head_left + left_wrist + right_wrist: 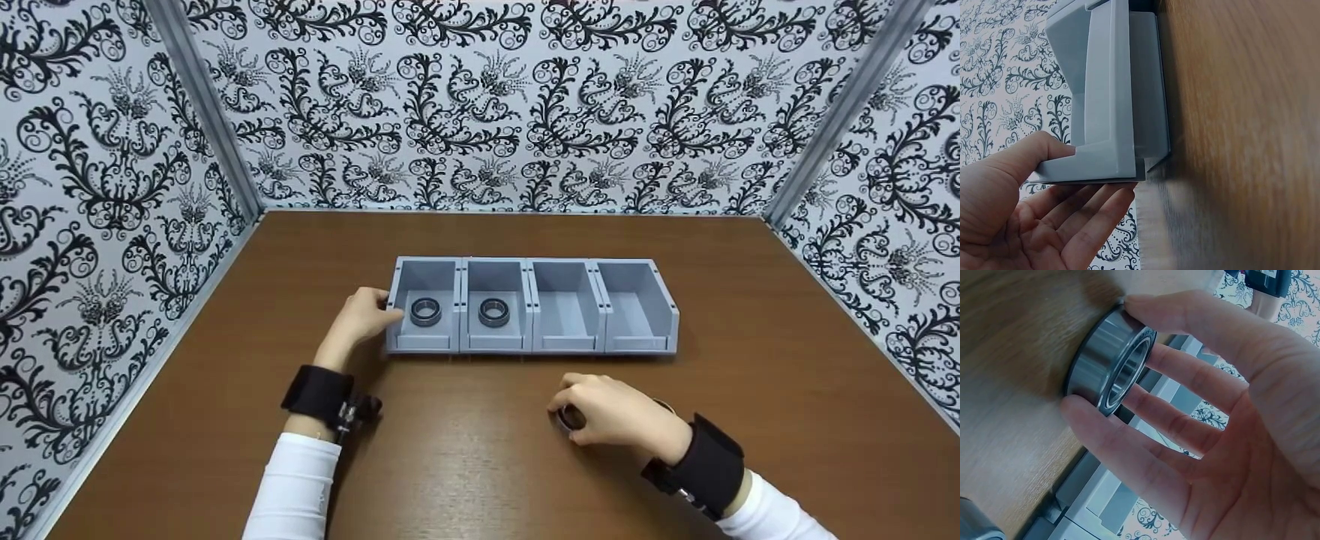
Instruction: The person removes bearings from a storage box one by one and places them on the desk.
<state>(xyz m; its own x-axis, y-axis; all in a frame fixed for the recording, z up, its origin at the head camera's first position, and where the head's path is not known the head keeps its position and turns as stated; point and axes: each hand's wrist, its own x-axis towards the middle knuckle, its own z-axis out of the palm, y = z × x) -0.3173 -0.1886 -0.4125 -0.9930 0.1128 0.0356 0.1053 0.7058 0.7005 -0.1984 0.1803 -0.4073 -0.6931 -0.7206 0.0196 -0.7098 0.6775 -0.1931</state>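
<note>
My left hand [364,315] grips the side wall of the leftmost grey storage bin [424,344]. Its thumb lies over the rim and the fingers are along the outside, as the left wrist view shows. In front of the bin row, my right hand [611,409] holds a ball bearing [1098,357] between thumb and fingertips, close over the tabletop. That bearing has a shiny steel outer ring and is mostly covered by the hand in the head view. One bearing [425,312] lies flat in the leftmost bin, another bearing [493,312] in the bin beside it.
The grey bins stand joined in a row on the brown wooden table [450,450]; the two right-hand bins [634,315] show bare floors. A round metal piece [979,523] is at the right wrist view's lower left corner. Patterned panels [487,112] enclose the table's back and sides.
</note>
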